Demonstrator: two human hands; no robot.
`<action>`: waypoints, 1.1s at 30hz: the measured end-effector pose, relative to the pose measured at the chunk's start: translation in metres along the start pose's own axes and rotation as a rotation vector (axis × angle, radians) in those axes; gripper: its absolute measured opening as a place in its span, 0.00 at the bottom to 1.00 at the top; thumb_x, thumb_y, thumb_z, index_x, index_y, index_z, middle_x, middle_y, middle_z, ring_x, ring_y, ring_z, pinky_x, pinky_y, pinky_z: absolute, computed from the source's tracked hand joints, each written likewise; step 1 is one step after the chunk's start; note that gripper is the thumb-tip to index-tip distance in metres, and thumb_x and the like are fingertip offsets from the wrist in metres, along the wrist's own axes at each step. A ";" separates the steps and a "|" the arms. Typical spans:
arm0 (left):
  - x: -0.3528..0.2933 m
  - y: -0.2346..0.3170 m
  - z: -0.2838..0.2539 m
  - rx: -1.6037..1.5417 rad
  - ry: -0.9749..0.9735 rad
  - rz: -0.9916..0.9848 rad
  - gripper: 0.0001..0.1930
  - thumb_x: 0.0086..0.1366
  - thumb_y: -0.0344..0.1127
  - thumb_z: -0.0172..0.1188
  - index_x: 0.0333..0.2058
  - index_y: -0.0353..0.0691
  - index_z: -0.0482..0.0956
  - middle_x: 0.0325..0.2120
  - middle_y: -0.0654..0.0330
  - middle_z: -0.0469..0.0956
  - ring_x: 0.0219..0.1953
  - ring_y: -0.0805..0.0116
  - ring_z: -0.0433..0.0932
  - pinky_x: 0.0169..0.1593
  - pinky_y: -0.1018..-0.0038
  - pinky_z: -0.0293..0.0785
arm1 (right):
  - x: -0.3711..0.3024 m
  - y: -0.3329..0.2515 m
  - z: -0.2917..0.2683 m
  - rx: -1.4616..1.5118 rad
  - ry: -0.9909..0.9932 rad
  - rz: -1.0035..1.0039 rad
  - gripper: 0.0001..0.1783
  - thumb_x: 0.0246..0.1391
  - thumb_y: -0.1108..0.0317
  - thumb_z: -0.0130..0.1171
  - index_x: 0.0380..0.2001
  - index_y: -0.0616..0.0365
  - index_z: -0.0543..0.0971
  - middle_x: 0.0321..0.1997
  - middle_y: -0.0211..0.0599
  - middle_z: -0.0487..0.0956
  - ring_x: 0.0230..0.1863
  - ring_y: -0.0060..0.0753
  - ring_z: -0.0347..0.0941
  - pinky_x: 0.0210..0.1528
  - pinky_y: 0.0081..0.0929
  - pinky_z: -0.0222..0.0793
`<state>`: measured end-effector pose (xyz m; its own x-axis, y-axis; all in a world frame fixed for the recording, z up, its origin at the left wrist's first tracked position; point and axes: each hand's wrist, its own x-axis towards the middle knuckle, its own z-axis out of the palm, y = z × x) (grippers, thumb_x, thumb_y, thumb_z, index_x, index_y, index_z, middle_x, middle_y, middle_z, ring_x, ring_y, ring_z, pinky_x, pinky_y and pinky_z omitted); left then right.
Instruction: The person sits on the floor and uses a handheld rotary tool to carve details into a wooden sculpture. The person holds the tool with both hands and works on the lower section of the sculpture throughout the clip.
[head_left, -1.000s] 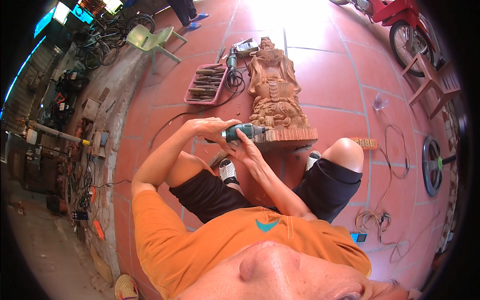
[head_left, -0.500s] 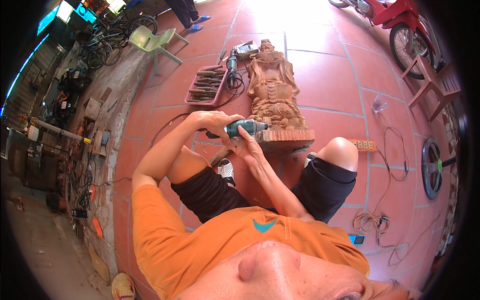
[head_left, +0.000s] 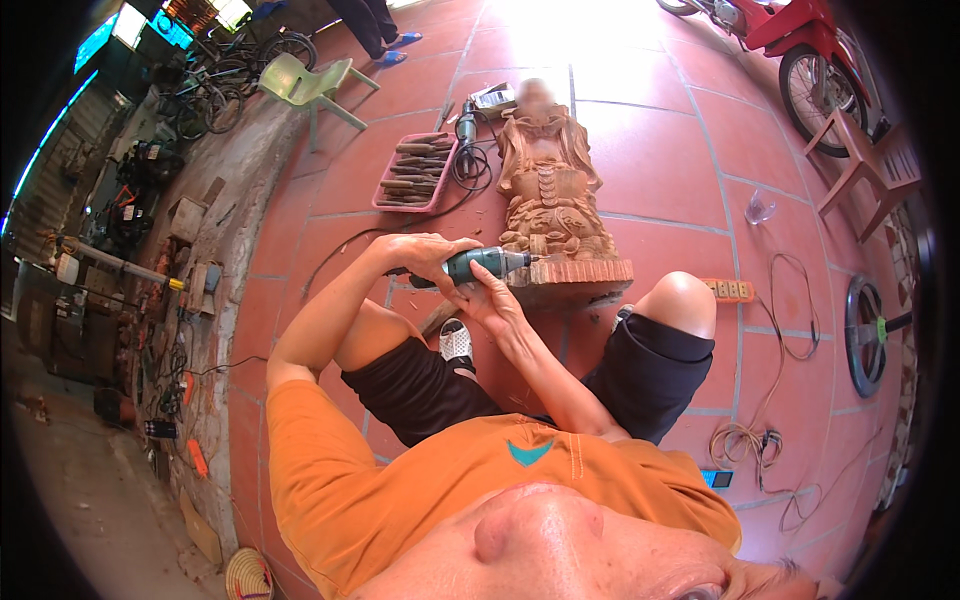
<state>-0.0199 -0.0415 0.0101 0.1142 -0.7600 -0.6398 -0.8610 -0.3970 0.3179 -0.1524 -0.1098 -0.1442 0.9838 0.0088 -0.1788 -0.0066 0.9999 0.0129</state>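
Note:
A carved wooden statue lies on its back on the red tiled floor, its square base toward me. I sit with my knees apart around that base. My left hand wraps the rear of a green rotary power tool. Under the tool's front my right hand grips and steadies it. The tool's tip touches the left edge of the statue's base. A black cord runs from the tool away to the left across the tiles.
A pink tray of chisels and another power tool lie left of the statue. A power strip and loose cables sit right of my knee. A red motorbike, wooden stool, green plastic chair and a standing person's legs ring the area.
Both hands and the tool have stayed at the statue's base, shifting only slightly. Nothing was picked up or let go.

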 end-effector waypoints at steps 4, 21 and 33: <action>-0.002 -0.006 0.000 0.011 -0.002 -0.009 0.52 0.45 0.53 0.72 0.66 0.49 0.54 0.39 0.43 0.79 0.41 0.46 0.81 0.44 0.58 0.75 | 0.000 0.004 0.001 0.020 0.013 0.001 0.24 0.57 0.71 0.63 0.55 0.53 0.67 0.54 0.39 0.75 0.57 0.39 0.72 0.56 0.51 0.74; 0.001 -0.013 0.003 -0.003 -0.048 -0.042 0.52 0.45 0.52 0.72 0.67 0.50 0.53 0.41 0.42 0.79 0.44 0.45 0.80 0.47 0.57 0.75 | -0.001 0.007 0.001 -0.027 -0.019 0.012 0.24 0.57 0.70 0.62 0.55 0.55 0.67 0.52 0.41 0.75 0.56 0.39 0.73 0.56 0.46 0.74; 0.004 -0.014 0.001 0.015 -0.084 -0.060 0.54 0.42 0.51 0.72 0.67 0.52 0.53 0.42 0.43 0.79 0.45 0.45 0.79 0.49 0.57 0.74 | 0.007 0.009 -0.009 0.019 -0.013 0.026 0.25 0.57 0.70 0.63 0.55 0.54 0.66 0.54 0.43 0.74 0.56 0.45 0.72 0.59 0.56 0.70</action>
<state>-0.0079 -0.0382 0.0027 0.1248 -0.6889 -0.7141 -0.8613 -0.4325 0.2667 -0.1473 -0.1001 -0.1537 0.9856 0.0342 -0.1658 -0.0286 0.9990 0.0357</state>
